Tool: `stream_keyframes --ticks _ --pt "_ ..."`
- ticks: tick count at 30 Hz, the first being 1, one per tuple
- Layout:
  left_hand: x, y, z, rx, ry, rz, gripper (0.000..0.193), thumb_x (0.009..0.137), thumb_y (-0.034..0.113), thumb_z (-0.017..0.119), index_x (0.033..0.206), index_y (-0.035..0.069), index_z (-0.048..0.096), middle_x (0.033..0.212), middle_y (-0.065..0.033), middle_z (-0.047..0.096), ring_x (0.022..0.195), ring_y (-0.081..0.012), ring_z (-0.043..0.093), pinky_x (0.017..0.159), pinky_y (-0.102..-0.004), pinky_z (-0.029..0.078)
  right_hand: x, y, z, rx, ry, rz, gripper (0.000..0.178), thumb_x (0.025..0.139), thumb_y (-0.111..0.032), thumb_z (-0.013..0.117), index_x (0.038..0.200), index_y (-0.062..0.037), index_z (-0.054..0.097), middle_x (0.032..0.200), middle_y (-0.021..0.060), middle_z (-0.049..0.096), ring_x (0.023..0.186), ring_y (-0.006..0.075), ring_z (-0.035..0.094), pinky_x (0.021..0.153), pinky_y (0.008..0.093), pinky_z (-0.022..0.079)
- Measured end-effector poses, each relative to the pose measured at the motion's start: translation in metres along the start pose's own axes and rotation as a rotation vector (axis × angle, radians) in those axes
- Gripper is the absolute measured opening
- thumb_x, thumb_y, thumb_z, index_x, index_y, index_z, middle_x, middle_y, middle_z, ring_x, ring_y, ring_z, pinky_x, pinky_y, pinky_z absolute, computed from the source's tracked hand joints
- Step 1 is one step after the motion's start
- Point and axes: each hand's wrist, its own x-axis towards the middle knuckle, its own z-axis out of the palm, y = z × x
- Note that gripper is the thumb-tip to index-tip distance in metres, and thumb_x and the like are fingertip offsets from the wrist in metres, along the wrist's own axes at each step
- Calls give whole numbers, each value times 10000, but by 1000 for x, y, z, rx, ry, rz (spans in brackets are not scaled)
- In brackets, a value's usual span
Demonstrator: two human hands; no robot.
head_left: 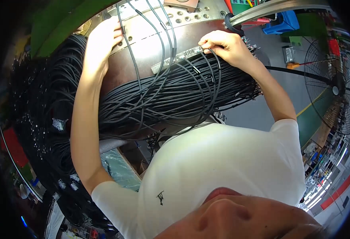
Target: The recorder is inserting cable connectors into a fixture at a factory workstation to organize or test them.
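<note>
Cable [218, 62] pinched in right hand [225, 44], bar's [187, 54] right end, mid table [119, 73].
Right fingertips closed on it; left hand [101, 42] half-curled toward far-left corner, can't tell if gripping. Bundle [163, 104] along near edge, holed plate [203, 12] at far edge.

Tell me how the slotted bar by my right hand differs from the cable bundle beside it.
Colour: the slotted bar is pale grey, while the cable bundle is black.
Shape: the bar is one straight piece; the bundle is many long, curving strands.
Size: the bar is narrow and short, whereas the bundle spreads well beyond it.
Both lie in front of your torso.
</note>
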Motion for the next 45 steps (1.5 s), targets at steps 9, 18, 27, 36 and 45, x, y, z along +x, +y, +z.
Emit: stream_keyframes --ticks 9,18,27,36,45 --pt "36 -25 84 -886 -245 -282 366 932 251 466 1126 -54 523 802 -73 545 707 -193 550 745 -394 521 68 -36 -16 177 303 -194 217 837 -168 606 967 1 646 883 141 652 815 212 611 712 323 484" --pt "37 -10 89 -689 -247 -228 403 895 264 502 1155 -38 564 828 -73 598 730 -186 597 752 -370 533 154 -28 -9 -174 194 72 237 870 -235 570 939 -25 655 841 129 646 769 235 609 674 332 479" --pt "-45 32 84 -869 -103 -439 225 975 210 410 892 17 490 571 38 334 478 -62 335 482 -217 352 126 -16 17 -407 396 -174 236 863 -266 577 870 -51 673 698 100 633 612 244 594 586 354 468" --pt "-172 78 -206 147 1093 311 199 926 178 460 842 14 535 703 -93 568 669 -200 575 670 -330 465 88 -2 -2 -337 374 -597 267 840 -214 588 1002 -11 648 944 138 654 871 285 612 783 357 480" --pt "-144 64 -79 564 439 -166 490 981 358 326 1018 -13 645 850 -154 683 712 -207 658 655 -293 513 6 -11 32 -453 -1 -251 264 817 -233 637 1056 -121 638 1009 74 617 947 235 582 811 336 487"
